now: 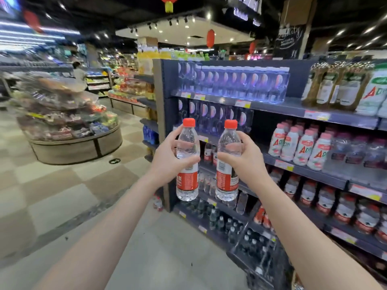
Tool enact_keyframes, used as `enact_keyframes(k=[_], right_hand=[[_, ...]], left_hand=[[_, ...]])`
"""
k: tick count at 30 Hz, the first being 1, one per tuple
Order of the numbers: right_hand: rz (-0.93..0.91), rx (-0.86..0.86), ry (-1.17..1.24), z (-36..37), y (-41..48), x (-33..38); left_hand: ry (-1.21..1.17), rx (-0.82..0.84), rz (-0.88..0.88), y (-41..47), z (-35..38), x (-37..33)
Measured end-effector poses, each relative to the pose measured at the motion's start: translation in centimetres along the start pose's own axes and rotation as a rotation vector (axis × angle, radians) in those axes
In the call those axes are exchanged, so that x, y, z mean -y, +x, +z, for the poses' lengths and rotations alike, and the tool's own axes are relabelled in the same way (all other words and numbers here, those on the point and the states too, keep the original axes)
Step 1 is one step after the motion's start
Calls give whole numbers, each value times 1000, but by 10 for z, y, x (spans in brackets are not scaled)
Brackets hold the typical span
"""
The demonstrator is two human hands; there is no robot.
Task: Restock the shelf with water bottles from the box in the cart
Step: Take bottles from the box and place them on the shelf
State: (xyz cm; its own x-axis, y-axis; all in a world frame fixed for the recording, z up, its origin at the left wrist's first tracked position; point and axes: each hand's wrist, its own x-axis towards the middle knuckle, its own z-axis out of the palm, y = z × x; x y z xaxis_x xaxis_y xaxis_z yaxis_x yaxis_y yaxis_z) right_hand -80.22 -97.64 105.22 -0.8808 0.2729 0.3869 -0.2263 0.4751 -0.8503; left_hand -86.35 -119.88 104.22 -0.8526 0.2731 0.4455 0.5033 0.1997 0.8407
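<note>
I hold two clear water bottles with red caps and red labels upright in front of the shelf unit (293, 105). My left hand (167, 158) grips the left water bottle (187, 181) around its upper body. My right hand (245, 158) grips the right water bottle (227, 178) the same way. Both bottles hang in the air at the height of the third shelf, near the unit's left end. A dark cart (261, 254) shows at the lower right beside my right forearm; the box in it is not visible.
The shelves hold blue-tinted bottles on the upper rows, white drink bottles (297, 147) mid right, and red-labelled bottles lower down. A round display stand (77, 143) of packaged goods stands on the tiled floor at left. A person stands far back at left.
</note>
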Motion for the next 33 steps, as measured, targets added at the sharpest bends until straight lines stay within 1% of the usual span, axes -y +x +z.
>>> enact_keyframes(k=[8, 14, 20, 24, 33], right_hand=[[49, 3, 59, 182, 81, 31], [86, 21, 90, 280, 148, 32], [66, 31, 53, 356, 242, -3], [78, 19, 74, 401, 313, -33], [146, -35, 26, 473, 438, -90]], left_hand=[[-3, -59, -69, 72, -149, 112], [51, -15, -117, 139, -219, 190], [58, -17, -122, 214, -250, 270], [55, -25, -128, 282, -259, 330], [37, 96, -154, 431, -256, 429]])
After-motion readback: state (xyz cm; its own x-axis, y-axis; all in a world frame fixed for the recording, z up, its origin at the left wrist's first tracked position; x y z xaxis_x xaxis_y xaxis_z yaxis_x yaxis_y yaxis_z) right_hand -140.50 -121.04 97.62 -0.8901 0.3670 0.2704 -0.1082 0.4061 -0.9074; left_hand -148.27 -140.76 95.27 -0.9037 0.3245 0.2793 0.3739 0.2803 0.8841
